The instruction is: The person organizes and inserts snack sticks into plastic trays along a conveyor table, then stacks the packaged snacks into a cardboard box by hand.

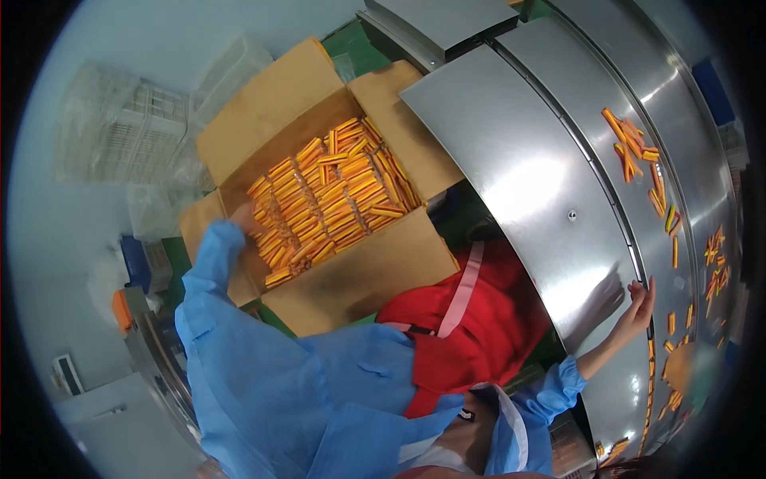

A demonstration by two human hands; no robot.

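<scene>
An open cardboard box holds stacked rows of orange, yellow and dark-red striped sticks. My left hand reaches over the box's left edge and is nearest the sticks at that side; its fingers are too blurred to read. Over the steel table, by the long seam, my right hand has its fingers apart and nothing in it. Loose striped sticks lie on the steel surface beyond, and a line of them runs along the seam below my right hand.
The steel table fills the right side. White crates wrapped in clear plastic stand at the upper left. A blue crate and a metal frame are at the left. A blurred tan round thing shows at the lower right.
</scene>
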